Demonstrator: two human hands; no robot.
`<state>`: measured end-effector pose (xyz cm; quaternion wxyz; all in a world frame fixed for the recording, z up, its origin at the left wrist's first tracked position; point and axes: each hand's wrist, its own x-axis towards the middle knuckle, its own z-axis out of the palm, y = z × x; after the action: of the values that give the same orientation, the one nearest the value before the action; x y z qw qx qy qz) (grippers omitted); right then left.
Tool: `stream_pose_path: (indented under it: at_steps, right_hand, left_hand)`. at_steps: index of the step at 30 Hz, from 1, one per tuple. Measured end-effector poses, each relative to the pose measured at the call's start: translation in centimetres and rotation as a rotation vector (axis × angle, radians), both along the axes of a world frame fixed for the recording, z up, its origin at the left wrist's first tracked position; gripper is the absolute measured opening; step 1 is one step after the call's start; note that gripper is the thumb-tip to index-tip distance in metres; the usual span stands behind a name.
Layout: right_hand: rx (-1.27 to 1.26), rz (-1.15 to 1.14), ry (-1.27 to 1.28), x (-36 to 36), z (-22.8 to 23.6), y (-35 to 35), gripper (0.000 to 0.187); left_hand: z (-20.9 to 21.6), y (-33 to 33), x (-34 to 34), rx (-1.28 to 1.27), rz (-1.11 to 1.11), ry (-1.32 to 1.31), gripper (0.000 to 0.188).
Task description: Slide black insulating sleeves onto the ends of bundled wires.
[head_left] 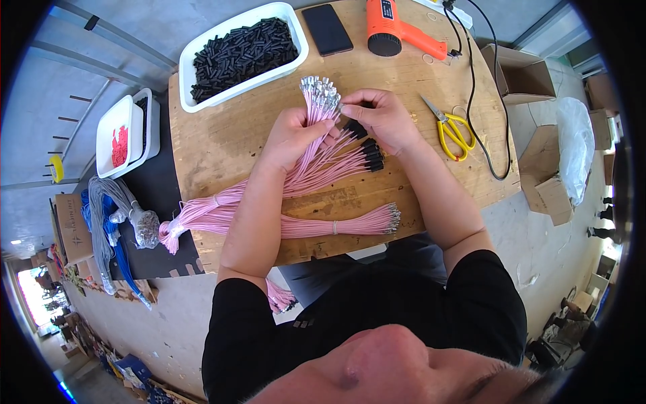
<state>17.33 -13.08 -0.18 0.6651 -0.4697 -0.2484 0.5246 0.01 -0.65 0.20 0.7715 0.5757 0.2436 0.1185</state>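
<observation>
My left hand (298, 138) is closed round a bundle of pink wires (311, 149), whose silvery metal terminals (321, 93) stick up above the fist. At the right side of these terminals, the thumb and forefinger of my right hand (385, 120) are pinched together. What they grip is too small to make out; something black shows under the curled fingers. Below that hand, pink wires with black sleeves (372, 155) on their ends fan out to the right. A tied bundle of pink wires (316, 227) with bare terminals lies nearer to me.
A white tub (185, 84) of short black tubes stands at the back left, beside a black phone (328, 30). An orange heat gun (397, 30) with a black cable (506, 128) and yellow-handled scissors (452, 131) lie right. Grey wires (104, 222) and a tub with red pieces (111, 145) are left.
</observation>
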Motion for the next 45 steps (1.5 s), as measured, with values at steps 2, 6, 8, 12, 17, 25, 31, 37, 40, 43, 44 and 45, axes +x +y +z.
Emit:
stream_pose_path:
  at_steps: [2, 6, 8, 12, 17, 25, 31, 37, 40, 43, 44, 45]
  right_hand:
    - [-0.004, -0.014, -0.042, -0.1, 0.4, 0.0, 0.016]
    - [-0.039, 0.006, -0.066, 0.0, 0.6, -0.3, 0.015]
    - [-0.014, 0.002, -0.11, 0.0, 0.5, -0.3, 0.015]
    - [0.006, 0.001, -0.141, -0.1, 0.9, -0.7, 0.013]
    - [-0.062, 0.051, -0.13, -0.1, 1.2, -0.4, 0.016]
    - [0.05, -0.09, 0.549, 2.6, -0.5, -0.4, 0.025]
    - [0.138, 0.006, 0.485, 2.9, -1.0, -0.4, 0.017]
    - [-0.046, -0.054, 0.209, 1.1, -0.3, 0.1, 0.016]
    - [0.01, -0.008, 0.165, 0.4, -0.1, 0.5, 0.019]
    - [-0.02, -0.01, 0.161, 1.0, 0.3, -0.4, 0.025]
    - [-0.019, -0.036, 0.105, 0.9, 0.4, -0.5, 0.025]
    - [-0.013, -0.04, 0.098, 0.9, 0.4, -0.5, 0.024]
  left_hand:
    - [0.0, 0.1, -0.1, 0.004, 0.028, 0.003, 0.018]
    - [0.2, 0.0, 0.1, 0.096, 0.042, 0.02, 0.015]
    - [0.2, -0.2, 0.2, 0.101, 0.066, 0.035, 0.013]
    - [0.1, -0.2, 0.5, 0.057, 0.092, -0.016, 0.014]
    - [-0.9, 0.0, 0.3, 0.145, 0.13, 0.005, 0.017]
    - [-0.5, -0.1, 0.4, 0.102, 0.163, 0.033, 0.017]
    - [-0.7, -0.2, 0.9, 0.088, 0.17, 0.044, 0.014]
    - [-0.6, -0.1, 0.3, 0.075, 0.23, 0.117, 0.016]
    - [-0.1, -0.1, -0.2, 0.076, 0.239, 0.072, 0.016]
    - [-0.9, 0.2, 0.4, 0.08, 0.184, 0.019, 0.018]
    - [-0.7, 0.0, 0.6, 0.085, 0.194, 0.022, 0.019]
    - [-0.7, 0.1, 0.6, 0.082, 0.176, 0.0, 0.019]
